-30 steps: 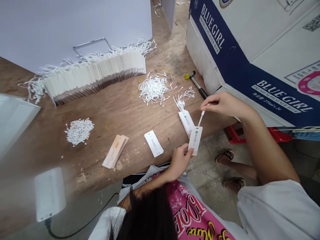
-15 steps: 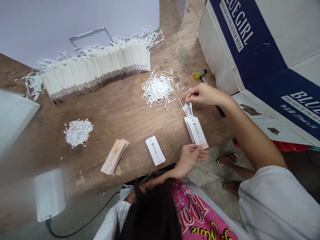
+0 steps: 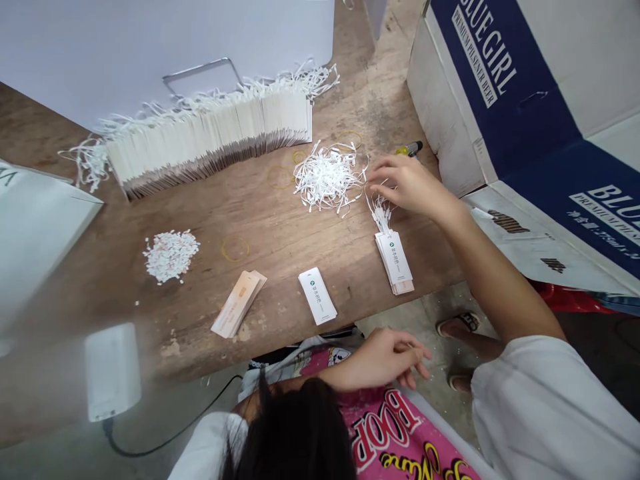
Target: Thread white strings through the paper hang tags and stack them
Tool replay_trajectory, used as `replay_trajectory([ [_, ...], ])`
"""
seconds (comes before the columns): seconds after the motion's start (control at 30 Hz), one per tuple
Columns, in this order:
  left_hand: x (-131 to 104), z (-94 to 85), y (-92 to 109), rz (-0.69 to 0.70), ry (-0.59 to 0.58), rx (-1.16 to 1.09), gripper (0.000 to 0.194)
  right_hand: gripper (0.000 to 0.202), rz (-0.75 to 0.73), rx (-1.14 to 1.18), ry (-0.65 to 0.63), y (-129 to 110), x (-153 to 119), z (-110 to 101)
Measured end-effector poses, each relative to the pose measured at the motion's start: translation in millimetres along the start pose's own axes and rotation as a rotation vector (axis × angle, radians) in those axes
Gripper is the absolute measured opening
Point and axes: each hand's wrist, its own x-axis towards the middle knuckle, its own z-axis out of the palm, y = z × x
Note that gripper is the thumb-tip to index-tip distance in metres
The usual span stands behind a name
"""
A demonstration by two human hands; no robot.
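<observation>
My right hand (image 3: 407, 183) hovers over the white strings of a stack of strung hang tags (image 3: 397, 260), its thumb and fingers apart and nothing visibly held. Beside its fingertips lies a pile of loose white tag strings (image 3: 325, 175). My left hand (image 3: 397, 357) is off the table, in front of the body, with loosely stretched fingers and nothing in it. Two more small stacks rest along the near edge: white hang tags (image 3: 317, 298) without strings, and orange-and-white cards (image 3: 237, 307) fanned slightly.
A long row of strung tags (image 3: 215, 137) stands against a white board (image 3: 165, 40) with a wire stand. Small white bits (image 3: 171, 257) lie heaped at left, near a rubber band (image 3: 235, 249). At right are a yellow-handled tool (image 3: 409, 149) and a blue-and-white beer carton (image 3: 530, 120).
My left hand has let go of the strung tags' lower end and drawn back toward the body. My right hand's fingers have spread apart above the strings. The view has shifted slightly.
</observation>
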Motion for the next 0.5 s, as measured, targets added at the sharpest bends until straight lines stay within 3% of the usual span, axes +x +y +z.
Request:
replay_trajectory([
  [0.07, -19, -10.3, 1, 0.147, 0.141, 0.261, 0.026, 0.021, 0.053, -0.018, 0.090, -10, 2, 4],
  [0.17, -45, -37.1, 5, 0.354, 0.577, 0.593, 0.027, 0.018, 0.068, 0.008, -0.014, -25, 8, 19],
  [0.27, -66, -70.3, 6, 0.356, 0.997, 0.823, 0.025, 0.017, 0.051, -0.074, -0.115, -37, 12, 37],
  [0.37, -87, -101.1, 0, 0.308, 1.233, 0.917, 0.023, 0.020, 0.111, -0.235, -0.083, -42, 13, 50],
  [0.5, -121, -134.8, -13, 0.412, 1.567, 1.048, 0.020, 0.019, 0.122, -0.293, -0.055, -39, 12, 54],
])
